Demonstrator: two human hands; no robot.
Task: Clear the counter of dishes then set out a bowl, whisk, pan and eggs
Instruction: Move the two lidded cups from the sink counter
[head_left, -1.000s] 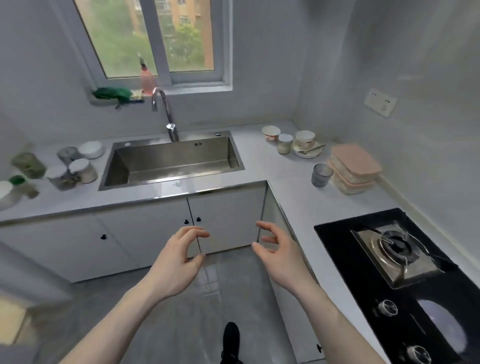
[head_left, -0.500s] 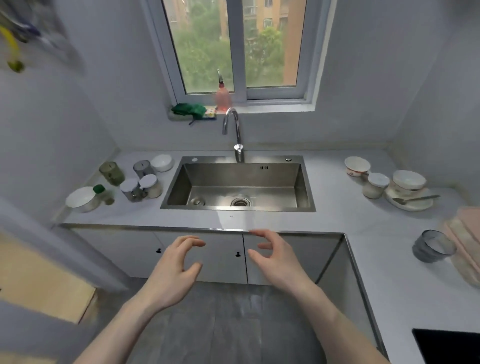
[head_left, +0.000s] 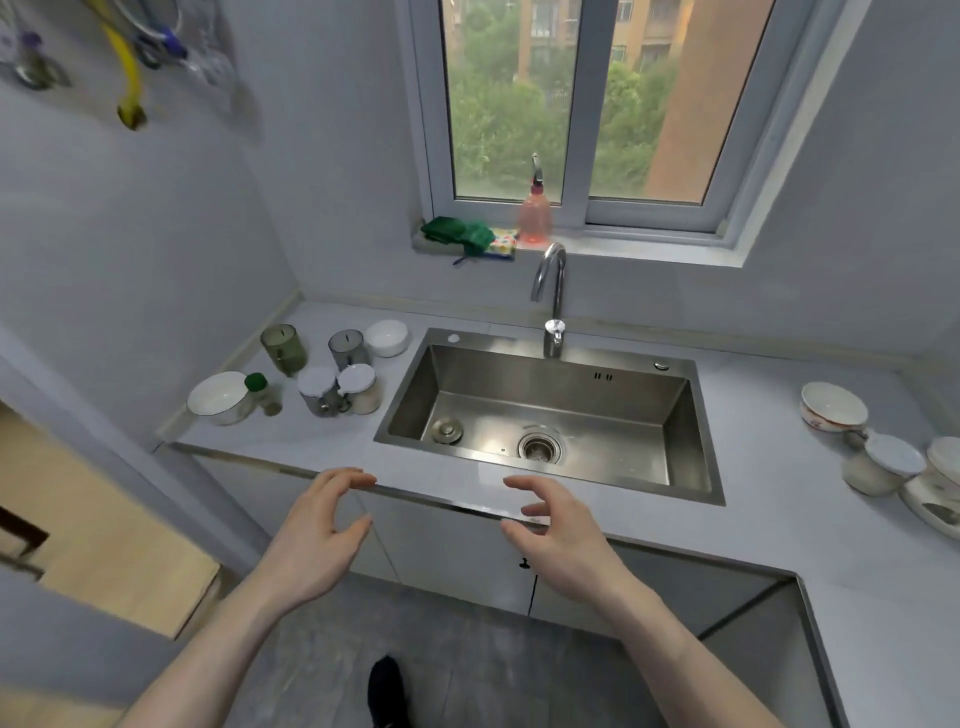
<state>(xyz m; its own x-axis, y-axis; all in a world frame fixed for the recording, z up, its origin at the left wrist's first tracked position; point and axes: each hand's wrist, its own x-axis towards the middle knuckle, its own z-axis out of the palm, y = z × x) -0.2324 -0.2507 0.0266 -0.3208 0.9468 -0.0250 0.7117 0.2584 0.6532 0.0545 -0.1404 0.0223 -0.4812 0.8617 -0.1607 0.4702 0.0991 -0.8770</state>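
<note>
Hovering empty and loosely curled at the counter's (head_left: 769, 525) front edge, left hand (head_left: 317, 540) sits nearer the white bowl (head_left: 218, 397) and jars far left, right hand (head_left: 561, 540) nearer the bowls (head_left: 834, 408) far right; both clusters well apart from either hand.

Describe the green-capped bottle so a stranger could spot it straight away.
Start at the steel sink and look to the counter on its left, where jars and bowls cluster. The small bottle stands beside the big white bowl at the near-left end. It alone has a bright green cap.
</note>
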